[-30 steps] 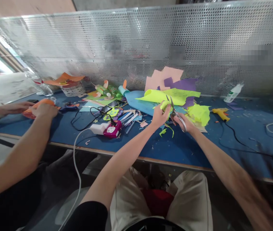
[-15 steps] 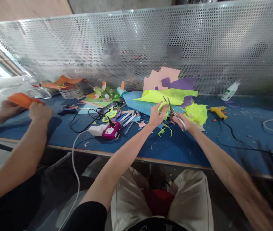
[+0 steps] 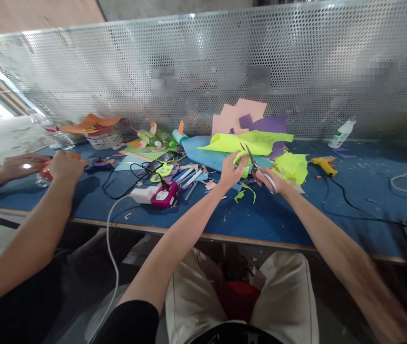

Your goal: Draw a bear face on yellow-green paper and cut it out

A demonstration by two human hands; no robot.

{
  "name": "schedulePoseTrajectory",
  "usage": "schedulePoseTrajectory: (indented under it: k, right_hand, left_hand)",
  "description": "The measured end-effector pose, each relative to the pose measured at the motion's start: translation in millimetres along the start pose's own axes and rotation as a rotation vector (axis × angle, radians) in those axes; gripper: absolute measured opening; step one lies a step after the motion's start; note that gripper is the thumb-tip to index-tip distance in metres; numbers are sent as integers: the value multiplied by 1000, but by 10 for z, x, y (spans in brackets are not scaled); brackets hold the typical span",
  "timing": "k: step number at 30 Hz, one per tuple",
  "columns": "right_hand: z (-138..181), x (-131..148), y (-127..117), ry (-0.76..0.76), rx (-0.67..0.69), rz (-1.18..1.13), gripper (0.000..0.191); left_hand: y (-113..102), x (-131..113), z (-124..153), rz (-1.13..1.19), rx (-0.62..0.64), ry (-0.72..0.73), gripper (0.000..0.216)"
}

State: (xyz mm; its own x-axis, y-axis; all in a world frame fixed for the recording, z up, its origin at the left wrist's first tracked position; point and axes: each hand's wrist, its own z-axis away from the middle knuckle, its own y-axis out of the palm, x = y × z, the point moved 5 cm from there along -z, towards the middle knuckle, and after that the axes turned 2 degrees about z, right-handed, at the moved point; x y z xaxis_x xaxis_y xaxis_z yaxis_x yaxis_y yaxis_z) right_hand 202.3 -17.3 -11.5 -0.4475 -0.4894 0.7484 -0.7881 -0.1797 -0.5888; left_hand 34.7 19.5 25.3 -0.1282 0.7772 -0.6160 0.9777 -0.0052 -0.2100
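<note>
My left hand point(image 3: 233, 170) pinches a small yellow-green felt piece point(image 3: 240, 157) above the table's middle. Close beside it, my right hand point(image 3: 268, 178) is closed round the handles of a pair of scissors point(image 3: 253, 163). The scissor blades point up and away, a little apart, next to the felt piece. Narrow yellow-green offcuts point(image 3: 249, 193) lie on the table just below my hands. Behind them are a rolled yellow-green sheet point(image 3: 234, 143) and a blue sheet point(image 3: 199, 152). A crumpled yellow-green sheet point(image 3: 291, 167) is right of my right hand.
A magenta power socket point(image 3: 165, 195) with a white cable stands left of my arms. On the right lie a yellow glue gun point(image 3: 324, 166) with its cord and a white bottle point(image 3: 342, 134). At left a co-worker's hands point(image 3: 68, 167) hold something orange. A perforated metal panel point(image 3: 203, 62) backs the blue table.
My hands and the scissors stay in nearly the same place; the blade tips look slightly further apart. At left, the co-worker's hands have lowered the orange sheet towards the table.
</note>
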Motion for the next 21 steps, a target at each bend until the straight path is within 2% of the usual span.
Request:
schedulePoseTrajectory:
  k: [5, 11, 16, 21]
  right_hand:
    - [8, 8, -20, 11, 1, 25, 56]
    - [12, 71, -39, -70, -48, 36, 53]
    - [-5, -13, -32, -14, -3, 1, 55]
    - [-1, -60, -27, 18, 7, -38, 57]
  left_hand:
    - [4, 19, -2, 15, 8, -20, 43]
    - [-4, 15, -7, 40, 32, -37, 40]
    - [25, 37, -12, 41, 102, -80, 40]
    - [21, 54, -17, 68, 119, -123, 38]
